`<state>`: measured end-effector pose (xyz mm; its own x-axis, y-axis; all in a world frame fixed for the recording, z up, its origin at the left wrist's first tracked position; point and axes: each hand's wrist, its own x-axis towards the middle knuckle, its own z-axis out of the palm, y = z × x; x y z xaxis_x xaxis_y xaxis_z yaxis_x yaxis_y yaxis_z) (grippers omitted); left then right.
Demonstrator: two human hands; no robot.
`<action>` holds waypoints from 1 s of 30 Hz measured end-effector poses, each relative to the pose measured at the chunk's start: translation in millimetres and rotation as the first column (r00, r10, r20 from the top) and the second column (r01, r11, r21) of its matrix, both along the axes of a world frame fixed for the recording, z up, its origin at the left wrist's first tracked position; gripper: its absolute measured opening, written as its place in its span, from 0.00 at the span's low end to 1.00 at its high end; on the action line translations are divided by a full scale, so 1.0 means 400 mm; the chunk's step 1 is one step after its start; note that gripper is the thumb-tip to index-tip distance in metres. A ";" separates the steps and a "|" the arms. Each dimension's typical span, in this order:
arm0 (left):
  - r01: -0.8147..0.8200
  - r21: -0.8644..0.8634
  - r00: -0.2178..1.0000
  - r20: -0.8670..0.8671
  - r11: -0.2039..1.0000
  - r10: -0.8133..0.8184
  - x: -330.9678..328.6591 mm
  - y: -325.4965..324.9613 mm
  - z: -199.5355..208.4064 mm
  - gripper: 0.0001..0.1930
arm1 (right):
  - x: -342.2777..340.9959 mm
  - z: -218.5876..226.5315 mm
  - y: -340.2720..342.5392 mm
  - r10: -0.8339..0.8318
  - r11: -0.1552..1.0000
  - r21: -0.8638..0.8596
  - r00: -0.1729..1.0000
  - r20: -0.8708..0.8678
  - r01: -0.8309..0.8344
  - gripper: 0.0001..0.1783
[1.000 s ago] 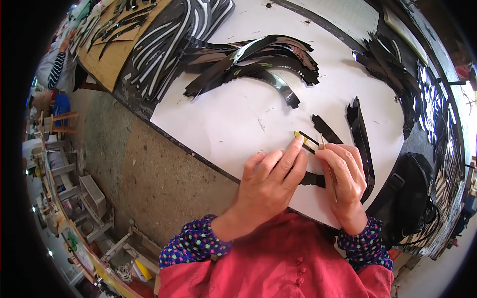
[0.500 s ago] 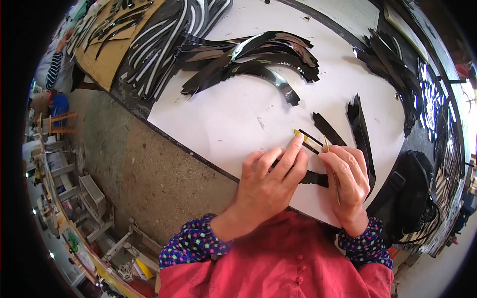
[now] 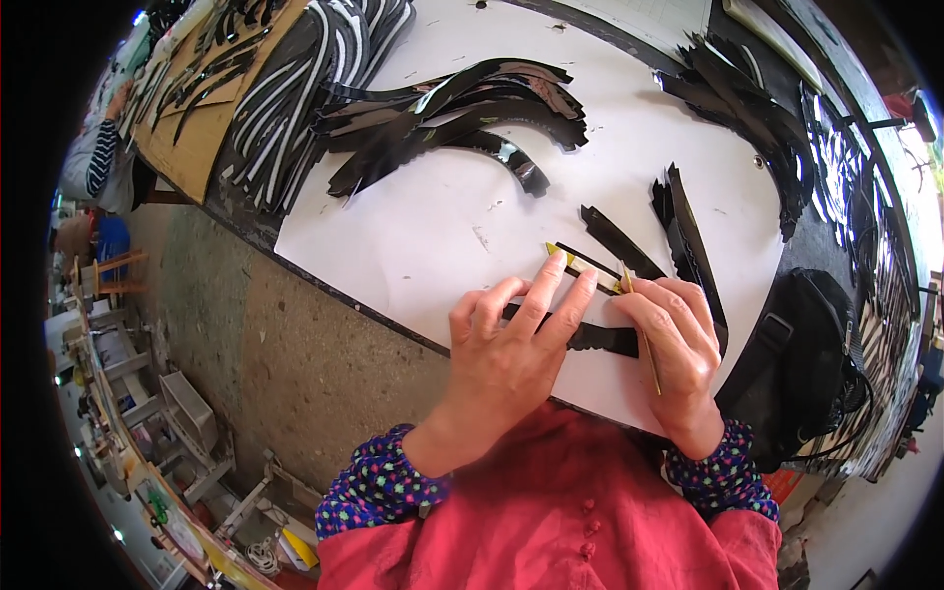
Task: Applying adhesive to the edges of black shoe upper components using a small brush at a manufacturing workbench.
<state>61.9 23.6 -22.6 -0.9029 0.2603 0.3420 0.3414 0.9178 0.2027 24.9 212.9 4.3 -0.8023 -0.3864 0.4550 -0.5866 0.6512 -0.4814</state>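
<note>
A narrow pale strip with dark edges and a yellow pointed end lies on the white board. My left hand rests on it, fingers stretched and apart, two fingertips touching it near the yellow end. Pinched in my right hand is a thin yellowish stick, its upper tip by the strip's right part. Under my left fingers runs a black piece with a notched edge, partly hidden. Beyond my hands lie a short black piece and a longer bent one.
Glossy black curved pieces are heaped at the board's far side, beside black-and-white strips. Another black bundle lies far right. A black bag sits at the right. A person's striped sleeve shows far left.
The whole view has shifted, so the board's things appear further left and up. My right hand and the stick have slid slightly rightward along the strip; my left fingertips stay on it.
</note>
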 end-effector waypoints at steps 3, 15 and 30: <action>0.005 -0.017 1.000 0.000 1.000 -0.005 -0.003 0.000 0.008 0.25 | 0.001 0.003 0.002 -0.002 1.000 0.008 1.000 0.003 0.002 0.19; 0.016 0.054 0.999 0.027 0.998 -0.017 -0.002 -0.002 0.006 0.31 | -0.005 0.022 0.000 -0.028 0.999 0.030 1.000 0.007 0.028 0.17; -0.024 0.105 1.000 0.018 0.994 0.022 0.003 -0.001 -0.005 0.24 | -0.066 0.013 -0.087 0.065 0.954 -0.290 0.890 0.451 0.077 0.06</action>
<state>62.9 23.3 -24.6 -0.9141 0.2030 0.3511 0.3165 0.8984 0.3044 -1.5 178.0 9.6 -0.9483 -0.2877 0.1344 -0.2559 0.4419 -0.8598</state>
